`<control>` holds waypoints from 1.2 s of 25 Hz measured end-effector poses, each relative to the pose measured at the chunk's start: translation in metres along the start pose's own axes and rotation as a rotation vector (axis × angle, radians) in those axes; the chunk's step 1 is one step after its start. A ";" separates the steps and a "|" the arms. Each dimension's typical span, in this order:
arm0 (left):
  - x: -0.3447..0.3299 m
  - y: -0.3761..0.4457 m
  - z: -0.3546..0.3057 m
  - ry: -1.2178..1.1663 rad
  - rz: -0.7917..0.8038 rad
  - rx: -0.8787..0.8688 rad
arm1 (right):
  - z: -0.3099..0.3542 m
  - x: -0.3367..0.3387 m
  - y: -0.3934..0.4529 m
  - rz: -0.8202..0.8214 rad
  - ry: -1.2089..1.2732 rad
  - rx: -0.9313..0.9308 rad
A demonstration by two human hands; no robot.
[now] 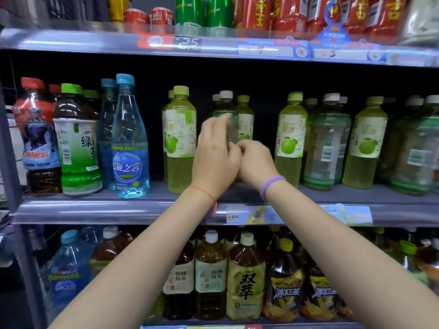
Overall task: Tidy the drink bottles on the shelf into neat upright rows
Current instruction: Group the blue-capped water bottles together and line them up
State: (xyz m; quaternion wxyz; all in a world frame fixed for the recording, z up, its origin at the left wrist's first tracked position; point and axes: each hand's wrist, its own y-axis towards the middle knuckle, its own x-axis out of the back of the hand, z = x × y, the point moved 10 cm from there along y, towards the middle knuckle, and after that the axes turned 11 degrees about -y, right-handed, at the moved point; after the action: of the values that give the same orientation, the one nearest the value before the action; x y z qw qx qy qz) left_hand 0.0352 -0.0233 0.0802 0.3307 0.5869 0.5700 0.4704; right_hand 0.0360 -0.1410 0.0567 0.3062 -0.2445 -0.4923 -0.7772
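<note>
Bottle [228, 115], one, white-capped, gripped upright by both hands [215, 157] [256, 160].

Blue bottle [130, 148], green-cap tea btl [77, 143] (white/green label).

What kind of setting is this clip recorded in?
Most likely a shop's drinks aisle, a convenience store or supermarket. Tiered shelves hold rows of bottled tea and canned drinks, and price tags line the shelf edge.
</note>
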 end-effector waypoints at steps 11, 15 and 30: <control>-0.043 -0.022 0.099 0.060 0.157 0.790 | -0.069 -0.058 0.042 0.180 0.504 -0.509; -0.041 -0.026 0.101 0.046 0.161 0.805 | -0.068 -0.062 0.055 0.168 0.389 -0.469; -0.061 -0.032 0.052 -0.648 0.000 0.898 | -0.037 0.006 -0.022 0.151 0.353 -0.134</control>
State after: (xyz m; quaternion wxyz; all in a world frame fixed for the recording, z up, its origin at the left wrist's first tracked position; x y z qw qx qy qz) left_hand 0.0778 -0.0714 0.0224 0.2064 0.7849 0.5838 -0.0232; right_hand 0.0135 -0.1695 0.0324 0.4284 -0.1606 -0.3585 -0.8138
